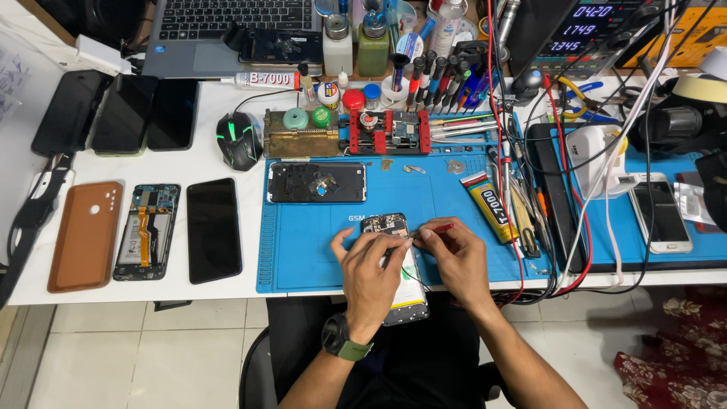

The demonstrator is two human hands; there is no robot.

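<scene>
A white worktable (227,291) spans the view, its near edge running across the lower half. A blue work mat (303,257) covers the table's middle, and a second blue mat (712,246) lies toward the right. Below the edge the floor (151,356) is laid with pale square tiles with thin grey joints. A dark chair (257,375) stands under the table. At the lower right lies a red patterned cloth (681,356). The light is bright and even.
</scene>
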